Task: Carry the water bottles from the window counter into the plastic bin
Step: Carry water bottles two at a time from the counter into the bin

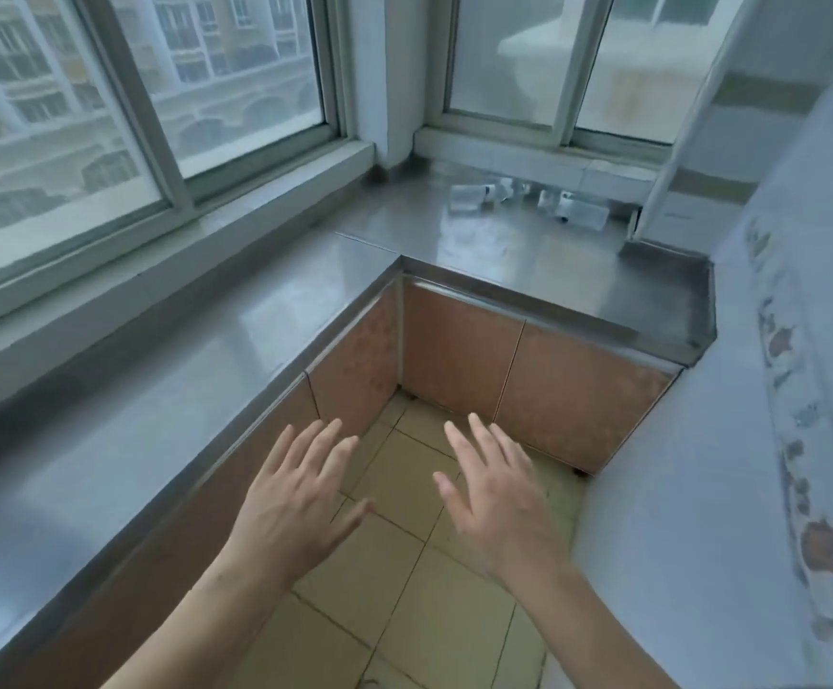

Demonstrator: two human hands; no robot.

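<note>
**Ana:** Far back on the steel table (529, 251), under the right-hand window (544, 57), lay the water bottles (529, 201). From the head camera they were clear plastic, on their sides and close together in a loose cluster, too blurred for me to count.

**Ben:** And the hands?

**Ana:** Both were low in the picture, over the tiled floor (404, 564), well apart from the bottles. The left hand (295, 504) was spread wide, palm down, fingers fanned, holding nothing. The right hand (494, 494) was the same: fingers splayed and empty. They were side by side with a gap between them, touching neither each other nor the table.

**Ben:** How did the table run?

**Ana:** It was L-shaped. One leg ran along the left window (131, 106), the other turned across the far corner, where the bottles were. Brownish cabinet doors (459, 345) stood below its edge. The left hand was just beside the near edge of the left leg, though I could not tell whether it was level with it.

**Ben:** Anything on the right?

**Ana:** A pale wall (752, 440) with a flowered strip ran down that side. The plastic bin did not show in this view.
</note>
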